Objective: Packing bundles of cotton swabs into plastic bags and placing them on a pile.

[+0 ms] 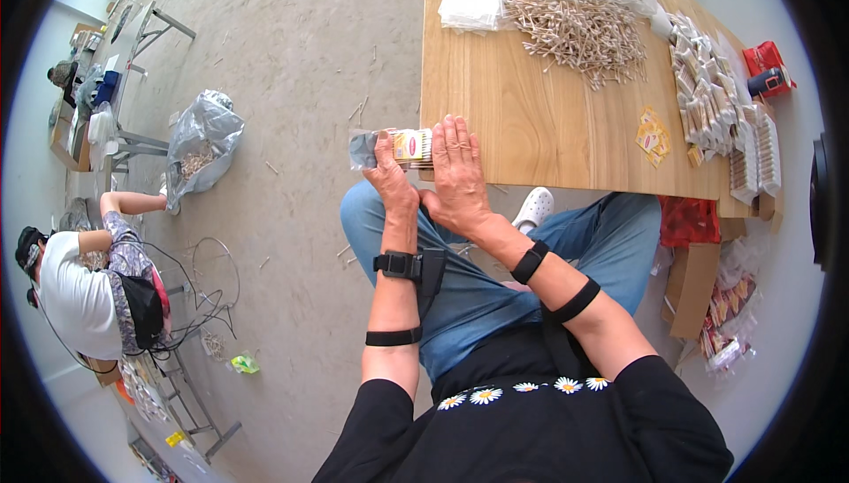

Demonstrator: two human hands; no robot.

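My left hand (390,175) is closed around a pack of cotton swabs (412,145) at the table's left front corner. The pack has a yellow and white label with a red mark, and its clear plastic bag (362,150) sticks out on the left. Swab ends show at the pack's right end. There my right hand (456,173) lies flat and stretched out against them, its fingertips pointing away from me over the table edge. The right palm's contact with the swabs is hidden.
On the wooden table (495,103) lie a heap of loose swabs (579,32), stacked plastic bags (471,3), yellow label cards (653,136) and rows of swab packs (707,85). A cardboard box (692,288) stands below right. Another person (75,293) works at far left, near a bag (203,142).
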